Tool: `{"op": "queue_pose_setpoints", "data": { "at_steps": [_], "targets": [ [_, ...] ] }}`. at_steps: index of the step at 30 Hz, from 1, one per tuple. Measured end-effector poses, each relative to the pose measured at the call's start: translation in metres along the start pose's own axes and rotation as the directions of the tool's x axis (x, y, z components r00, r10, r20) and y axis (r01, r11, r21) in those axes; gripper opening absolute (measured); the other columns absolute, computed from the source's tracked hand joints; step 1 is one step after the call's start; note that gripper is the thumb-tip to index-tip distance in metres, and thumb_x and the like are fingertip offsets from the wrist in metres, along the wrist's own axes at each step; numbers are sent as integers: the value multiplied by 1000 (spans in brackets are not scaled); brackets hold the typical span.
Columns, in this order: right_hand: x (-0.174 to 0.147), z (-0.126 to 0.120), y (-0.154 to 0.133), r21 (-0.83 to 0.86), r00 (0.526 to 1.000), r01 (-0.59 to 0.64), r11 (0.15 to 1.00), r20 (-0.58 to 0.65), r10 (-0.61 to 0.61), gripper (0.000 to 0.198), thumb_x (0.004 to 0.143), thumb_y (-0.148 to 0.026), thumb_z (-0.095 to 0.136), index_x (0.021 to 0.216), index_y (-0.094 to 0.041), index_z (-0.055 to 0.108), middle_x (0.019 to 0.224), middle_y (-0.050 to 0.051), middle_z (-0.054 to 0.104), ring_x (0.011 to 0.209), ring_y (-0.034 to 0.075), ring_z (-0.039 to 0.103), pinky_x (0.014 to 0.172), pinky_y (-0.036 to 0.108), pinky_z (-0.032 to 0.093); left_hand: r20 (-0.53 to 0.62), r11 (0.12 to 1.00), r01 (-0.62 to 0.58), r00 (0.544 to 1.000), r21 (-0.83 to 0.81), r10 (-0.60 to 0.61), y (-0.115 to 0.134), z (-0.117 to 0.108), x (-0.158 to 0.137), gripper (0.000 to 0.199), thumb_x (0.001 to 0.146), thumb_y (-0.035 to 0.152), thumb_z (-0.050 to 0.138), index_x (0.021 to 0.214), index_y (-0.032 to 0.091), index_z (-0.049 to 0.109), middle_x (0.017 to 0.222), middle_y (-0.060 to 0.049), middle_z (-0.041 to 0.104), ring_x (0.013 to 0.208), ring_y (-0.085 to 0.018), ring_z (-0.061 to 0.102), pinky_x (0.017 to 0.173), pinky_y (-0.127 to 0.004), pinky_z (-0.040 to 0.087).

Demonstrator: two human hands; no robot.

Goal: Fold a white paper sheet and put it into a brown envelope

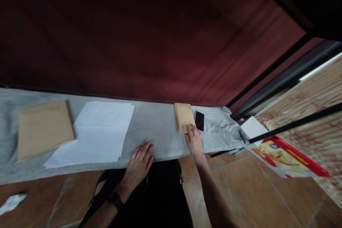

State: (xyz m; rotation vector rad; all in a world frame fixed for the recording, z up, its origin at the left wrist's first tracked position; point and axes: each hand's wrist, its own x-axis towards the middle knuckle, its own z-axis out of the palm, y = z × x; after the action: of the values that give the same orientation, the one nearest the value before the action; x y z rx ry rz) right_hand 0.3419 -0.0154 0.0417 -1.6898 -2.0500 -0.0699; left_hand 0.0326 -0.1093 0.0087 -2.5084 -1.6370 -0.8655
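Note:
My right hand [194,140] is at the near right corner of a small stack of brown paper envelopes [184,115], its fingers closed over the near edge. Just right of the stack lies a dark-screened phone [199,121]. My left hand [140,158] rests palm down at the front edge of the grey cloth-covered surface [160,124], fingers stretched out and holding nothing. To its left are loose white paper sheets [104,128], slightly fanned. A larger pile of brown envelopes [45,126] overlaps the sheets' left side.
A dark red cloth [160,42] hangs behind the surface. Black metal bars [294,124] cross the right side, near a red and yellow box [285,156] and a white sheet [253,127]. A crumpled white scrap [13,202] lies on the tiled floor [240,185].

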Motion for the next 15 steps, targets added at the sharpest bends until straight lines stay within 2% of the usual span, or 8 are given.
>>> {"op": "queue_pose_setpoints", "data": {
  "at_steps": [2, 4, 8, 11, 13, 14, 15],
  "targets": [
    [4, 2, 3, -78, 995, 93, 993, 36, -90, 54, 95, -22, 50, 148, -20, 44, 150, 14, 47, 141, 27, 37, 115, 45, 31, 2, 1000, 1, 1000, 9, -1, 0, 0, 0, 46, 98, 35, 44, 140, 18, 53, 149, -13, 52, 132, -28, 54, 116, -47, 35],
    [8, 5, 6, -101, 990, 132, 986, 64, -126, 56, 96, -22, 49, 151, -19, 40, 151, 14, 46, 143, 26, 35, 116, 46, 28, 4, 1000, 1, 1000, 14, -1, 0, 1, 0, 46, 98, 35, 44, 140, 18, 53, 148, -13, 53, 132, -28, 54, 116, -47, 35],
    [10, 9, 11, -98, 986, 152, 984, 77, -145, 55, 97, -23, 46, 152, -21, 39, 150, 12, 49, 142, 23, 37, 117, 46, 27, -1, 1000, 5, 1000, -17, -5, -2, 1, -2, 45, 98, 35, 45, 139, 19, 54, 146, -12, 55, 133, -27, 53, 117, -47, 34],
    [7, 11, 15, -91, 988, 141, 986, 69, -135, 54, 98, -23, 47, 151, -20, 40, 149, 13, 51, 141, 24, 39, 117, 46, 26, 2, 988, 73, 997, -137, -74, -2, 0, -1, 41, 98, 36, 46, 134, 21, 59, 143, -11, 58, 131, -27, 54, 116, -48, 36],
    [4, 11, 17, -82, 990, 128, 988, 63, -123, 53, 98, -24, 47, 150, -20, 42, 148, 13, 51, 140, 25, 41, 117, 47, 27, 14, 931, 198, 979, -308, -203, 2, -2, 7, 40, 97, 38, 46, 129, 21, 63, 140, -10, 61, 130, -27, 55, 114, -48, 39],
    [4, 11, 18, -76, 991, 120, 990, 61, -116, 53, 98, -24, 47, 150, -20, 42, 147, 13, 52, 140, 25, 41, 117, 47, 27, 39, 867, 271, 959, -419, -281, 6, -2, 14, 39, 97, 40, 46, 127, 21, 64, 138, -10, 62, 130, -27, 56, 113, -48, 40],
    [3, 11, 18, -69, 992, 112, 991, 60, -108, 52, 98, -24, 47, 149, -19, 43, 147, 13, 52, 140, 25, 41, 117, 46, 27, 86, 767, 348, 929, -540, -360, 12, -2, 23, 40, 96, 40, 47, 126, 21, 65, 136, -11, 63, 129, -27, 56, 112, -48, 41]
  ]
}}
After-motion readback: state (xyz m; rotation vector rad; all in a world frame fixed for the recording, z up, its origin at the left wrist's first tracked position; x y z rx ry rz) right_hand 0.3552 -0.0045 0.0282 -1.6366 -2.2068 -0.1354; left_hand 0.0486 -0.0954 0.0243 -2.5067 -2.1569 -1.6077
